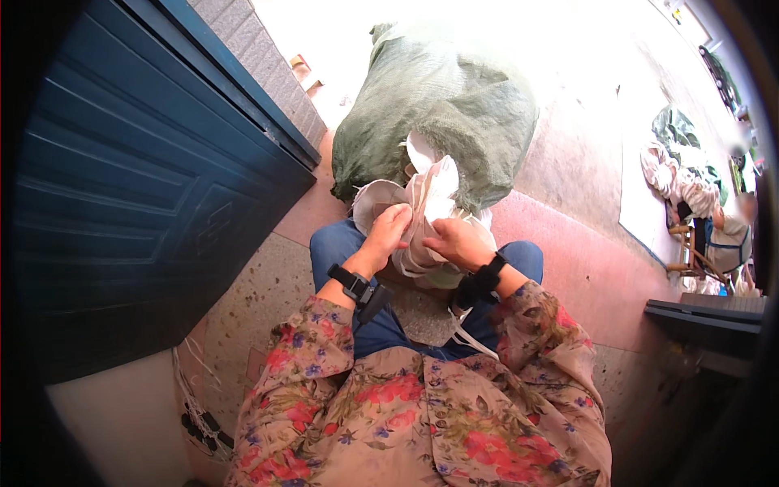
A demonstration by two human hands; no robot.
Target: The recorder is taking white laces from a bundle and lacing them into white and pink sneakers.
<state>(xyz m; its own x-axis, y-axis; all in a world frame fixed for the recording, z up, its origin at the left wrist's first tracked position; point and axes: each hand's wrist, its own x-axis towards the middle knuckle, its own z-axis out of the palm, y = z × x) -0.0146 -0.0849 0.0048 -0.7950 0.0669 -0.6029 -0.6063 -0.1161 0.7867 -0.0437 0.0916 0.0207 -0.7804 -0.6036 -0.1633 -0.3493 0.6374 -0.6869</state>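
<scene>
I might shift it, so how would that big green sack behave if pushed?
The green sack would probably sag and dent, its skin being creased and wrinkled. It may resist sliding, as it looks bulging and full.

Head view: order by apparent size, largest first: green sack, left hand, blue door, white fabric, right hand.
1. blue door
2. green sack
3. white fabric, partly covered by the hands
4. left hand and right hand: look alike, not ranked
</scene>
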